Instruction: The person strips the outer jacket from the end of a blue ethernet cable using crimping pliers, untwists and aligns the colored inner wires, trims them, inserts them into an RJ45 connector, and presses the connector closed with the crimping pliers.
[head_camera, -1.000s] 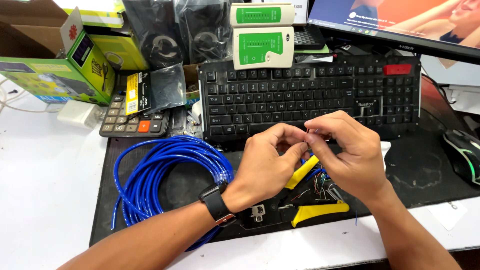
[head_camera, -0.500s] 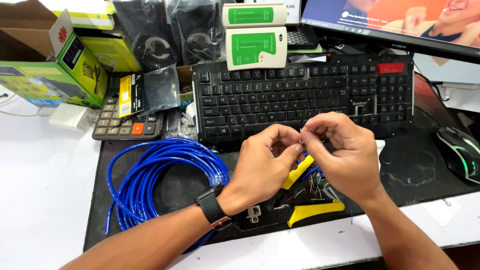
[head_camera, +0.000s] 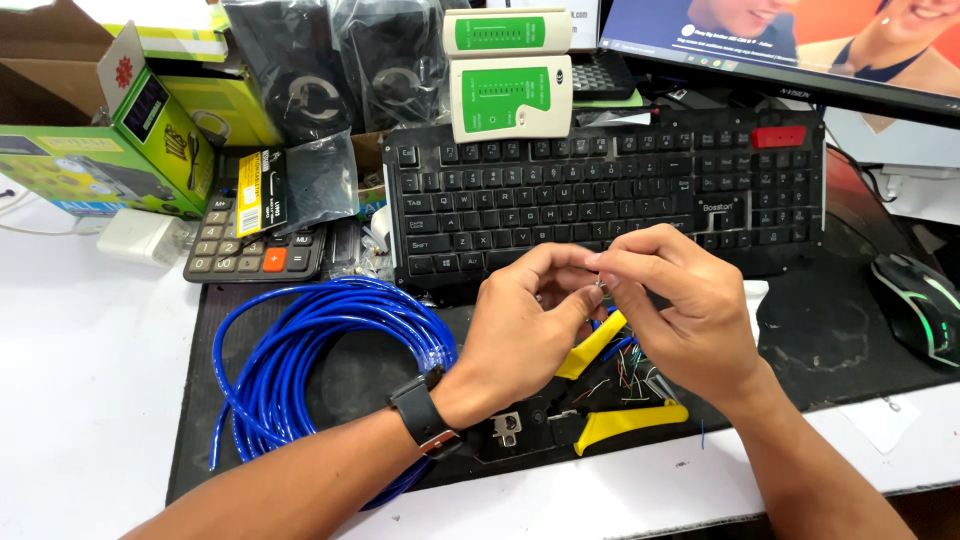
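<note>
Pinching thin wire ends (head_camera: 600, 287) in each grip, both hands (head_camera: 610, 315) work below green boxes (head_camera: 100, 165) stacked far left.

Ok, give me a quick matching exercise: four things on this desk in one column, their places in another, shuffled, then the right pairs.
Things:
1. blue cable coil
2. yellow-handled crimping tool
3. calculator
4. mouse

Places:
A. far right of the dark mat
B. left of the keyboard, partly under a small packet
C. on the mat, left of the left hand
D. on the mat, below both hands

Pairs: 1-C, 2-D, 3-B, 4-A
</note>
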